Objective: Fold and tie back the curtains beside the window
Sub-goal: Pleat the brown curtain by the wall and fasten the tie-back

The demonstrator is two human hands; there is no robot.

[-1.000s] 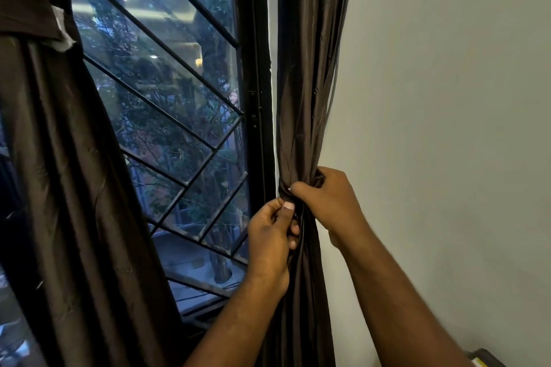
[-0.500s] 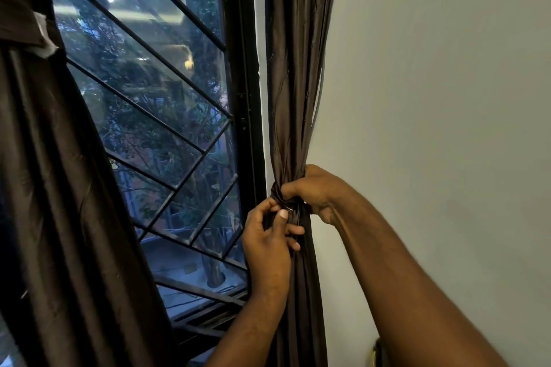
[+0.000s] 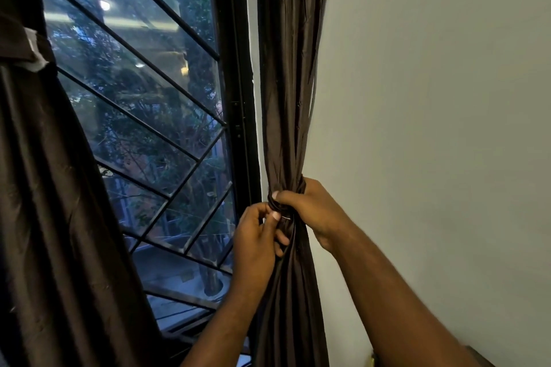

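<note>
Head view: your right hand point(image 3: 310, 211) clenches the gathered curtain point(image 3: 286, 83) between the window frame point(image 3: 235, 98) and the wall point(image 3: 432, 128); your left hand point(image 3: 256, 235) pinches the tie point(image 3: 273, 205) at its knot; the satiny brown pleats look slippery, so if either grip loosens, the narrow band could slide and the bundle fan open.

Two bare arms are seen, uncovered from the left hand point(image 3: 256, 235) and the right hand point(image 3: 310, 211) down to the lower edge of the view, where both are cut off. The left forearm point(image 3: 226, 316) is shown as the narrower shape and the right forearm point(image 3: 396, 301) as the broader one. Fingernails point(image 3: 275, 215) trimmed short can be made out on both hands, and knuckles are outlined on their backs.
</note>
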